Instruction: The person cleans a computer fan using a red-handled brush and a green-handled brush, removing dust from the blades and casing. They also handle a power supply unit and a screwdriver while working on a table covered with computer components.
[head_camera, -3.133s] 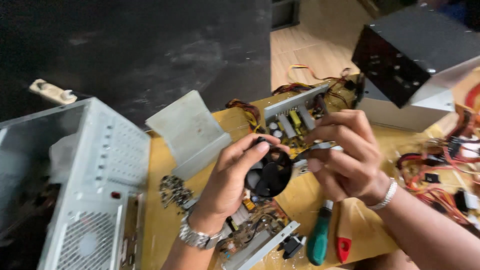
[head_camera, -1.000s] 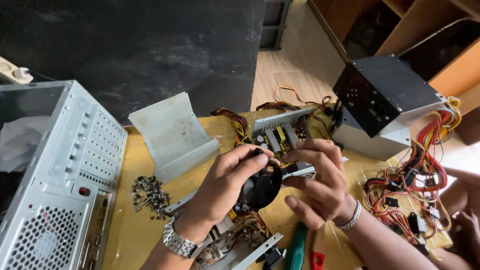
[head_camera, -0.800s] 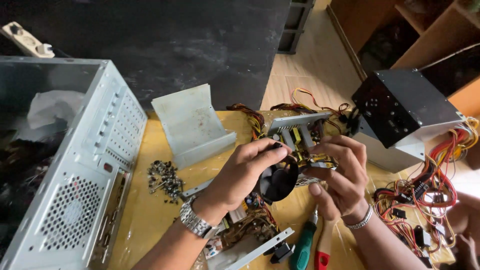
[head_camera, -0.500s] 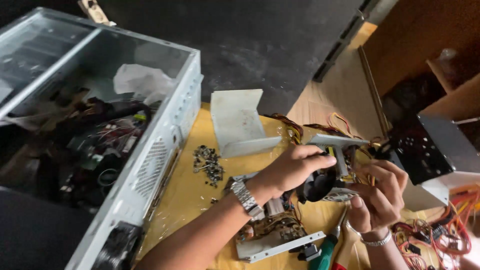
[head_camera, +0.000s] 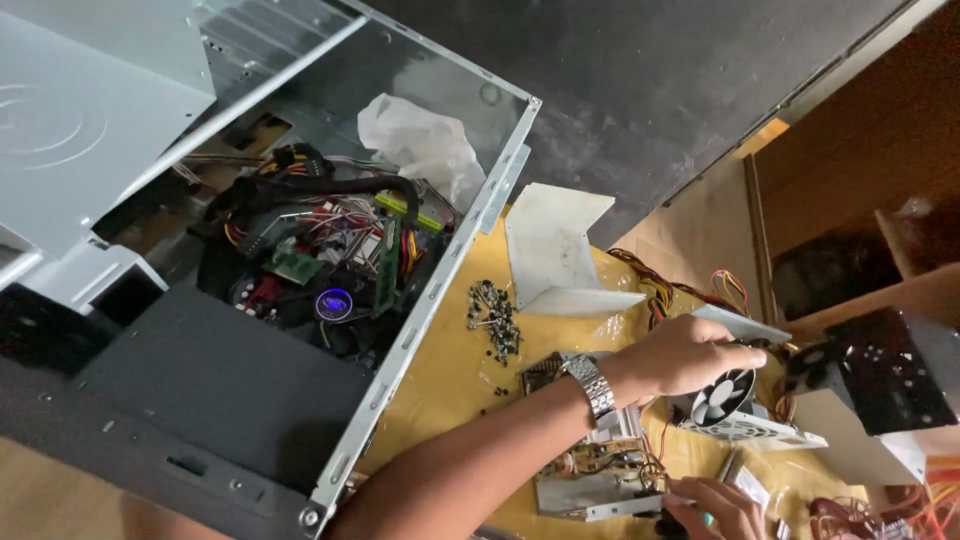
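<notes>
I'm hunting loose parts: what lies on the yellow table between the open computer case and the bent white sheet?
In the head view, a small heap of screws lies there, between case and sheet.

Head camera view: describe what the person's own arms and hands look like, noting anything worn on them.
Both arms are bare, with no sleeves in view and no gloves. The left hand has a silver metal link watch on its wrist. Only part of the right hand shows at the bottom edge; its wrist is out of view, so anything worn there cannot be told.
</notes>
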